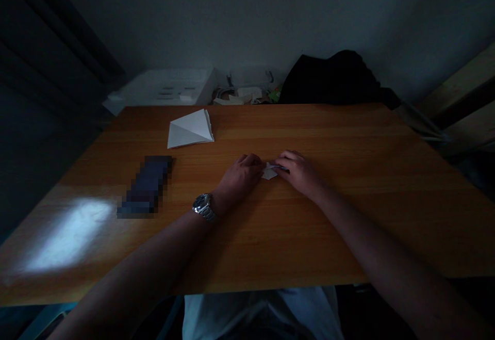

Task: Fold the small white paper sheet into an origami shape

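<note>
A small folded white paper piece (269,172) lies on the wooden table (348,195) near its middle. My left hand (242,176), with a metal watch (203,207) on the wrist, rests curled at the paper's left edge, fingers pinched on it. My right hand (299,172) presses down on the paper's right side with its fingers closed together over it. Most of the paper is hidden between the two hands.
A larger folded white sheet (190,128) lies at the back left of the table. A dark blurred flat object (147,186) sits left of my hands. Behind the table stand a white box (162,90), cables and clutter (247,94), and a black bag (336,79).
</note>
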Demonstrator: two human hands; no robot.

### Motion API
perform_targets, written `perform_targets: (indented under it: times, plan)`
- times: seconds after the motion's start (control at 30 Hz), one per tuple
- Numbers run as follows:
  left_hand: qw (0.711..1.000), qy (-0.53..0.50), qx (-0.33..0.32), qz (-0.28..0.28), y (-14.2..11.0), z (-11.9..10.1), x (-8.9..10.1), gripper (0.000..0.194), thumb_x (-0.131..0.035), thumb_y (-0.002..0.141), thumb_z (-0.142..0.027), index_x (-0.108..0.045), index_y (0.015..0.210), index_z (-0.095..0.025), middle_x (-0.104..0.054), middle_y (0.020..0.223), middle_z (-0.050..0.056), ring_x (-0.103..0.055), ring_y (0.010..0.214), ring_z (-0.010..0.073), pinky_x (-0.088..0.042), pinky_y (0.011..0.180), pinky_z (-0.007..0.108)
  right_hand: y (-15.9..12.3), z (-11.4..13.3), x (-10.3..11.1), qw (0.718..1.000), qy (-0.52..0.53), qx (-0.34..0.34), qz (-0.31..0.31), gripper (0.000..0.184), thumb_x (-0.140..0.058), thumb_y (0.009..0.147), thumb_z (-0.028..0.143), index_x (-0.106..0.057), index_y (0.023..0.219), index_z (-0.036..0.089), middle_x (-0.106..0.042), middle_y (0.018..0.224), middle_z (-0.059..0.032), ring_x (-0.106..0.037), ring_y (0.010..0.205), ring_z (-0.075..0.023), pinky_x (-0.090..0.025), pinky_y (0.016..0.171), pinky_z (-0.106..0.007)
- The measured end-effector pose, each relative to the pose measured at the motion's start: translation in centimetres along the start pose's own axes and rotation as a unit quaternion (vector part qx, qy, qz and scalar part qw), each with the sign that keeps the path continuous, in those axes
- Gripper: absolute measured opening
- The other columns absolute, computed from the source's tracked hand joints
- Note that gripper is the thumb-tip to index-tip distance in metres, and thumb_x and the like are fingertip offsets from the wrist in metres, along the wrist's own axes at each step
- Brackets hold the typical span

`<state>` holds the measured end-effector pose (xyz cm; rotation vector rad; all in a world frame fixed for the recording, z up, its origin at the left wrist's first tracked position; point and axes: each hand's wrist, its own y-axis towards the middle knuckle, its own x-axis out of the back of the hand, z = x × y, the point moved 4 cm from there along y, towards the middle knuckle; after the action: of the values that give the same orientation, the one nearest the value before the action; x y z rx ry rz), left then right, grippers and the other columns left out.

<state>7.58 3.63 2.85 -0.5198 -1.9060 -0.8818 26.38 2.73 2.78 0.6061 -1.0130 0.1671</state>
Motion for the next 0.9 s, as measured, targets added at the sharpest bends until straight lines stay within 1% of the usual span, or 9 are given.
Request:
perform_targets:
  times: [0.13,0.23,0.47,0.7,0.8,0.9]
  plan:
    - [1.0,0.005,0.003,-0.002,0.0,-0.2,-0.2,0.024,-0.056,0.101,-0.019,-0.073,0.117,-0.018,-0.064,0.112,0.011,-0.058,0.102,0.0222,-0.056,0.092,0.037,-0.1,0.0,-0.2,1.0,-0.003,0.007,0.008,0.015,-0.059,0.099,0.026,-0.074,0.097,0.025,-0.066,0.098,-0.008,-0.06,0.094,-0.0249,-0.05,0.084,-0.039]
    - [1.0,0.009,0.003,-0.009,0.0,-0.2,-0.4,0.023,-0.056,0.1,-0.018,-0.073,0.116,-0.019,-0.063,0.112,0.01,-0.058,0.1,0.0212,-0.055,0.092,0.036,-0.1,-0.1,-0.3,1.0,0.002,0.008,0.01,0.017,-0.059,0.1,0.027,-0.075,0.096,0.026,-0.066,0.097,-0.0076,-0.06,0.094,-0.0247,-0.049,0.084,-0.039]
    - [1.0,0.016,0.009,-0.008,-0.1,0.0,-0.9,0.021,-0.057,0.101,-0.021,-0.074,0.112,-0.019,-0.063,0.114,0.01,-0.058,0.102,0.0217,-0.055,0.09,0.035,-0.3,0.3,-0.3,1.0,0.007,0.024,0.017,0.02,-0.06,0.098,0.02,-0.077,0.103,0.028,-0.066,0.104,-0.0086,-0.061,0.099,-0.0263,-0.05,0.085,-0.04]
    - [0.999,0.031,-0.007,-0.018,-0.2,0.1,-1.2,0.023,-0.054,0.103,-0.024,-0.074,0.114,-0.02,-0.063,0.112,0.009,-0.056,0.098,0.0209,-0.054,0.088,0.034,-0.3,0.2,-0.1,0.999,-0.003,0.038,0.036,0.018,-0.062,0.096,0.019,-0.078,0.101,0.027,-0.066,0.105,-0.0082,-0.06,0.101,-0.0258,-0.051,0.088,-0.041]
    - [1.0,0.026,-0.002,-0.015,-0.1,0.0,-1.2,0.024,-0.053,0.104,-0.024,-0.074,0.114,-0.021,-0.062,0.113,0.009,-0.057,0.099,0.0211,-0.054,0.089,0.034,-0.3,0.0,-0.1,0.999,0.016,0.037,0.026,0.018,-0.06,0.097,0.021,-0.077,0.1,0.026,-0.067,0.104,-0.0082,-0.061,0.1,-0.0255,-0.051,0.089,-0.042]
    - [1.0,0.009,0.006,-0.014,-0.1,-0.2,-0.9,0.024,-0.052,0.103,-0.023,-0.074,0.113,-0.02,-0.063,0.112,0.01,-0.057,0.1,0.0218,-0.054,0.09,0.036,-0.2,-0.3,0.0,0.998,0.062,0.009,-0.006,0.018,-0.059,0.098,0.026,-0.075,0.107,0.025,-0.068,0.104,-0.0088,-0.063,0.099,-0.0251,-0.052,0.089,-0.042]
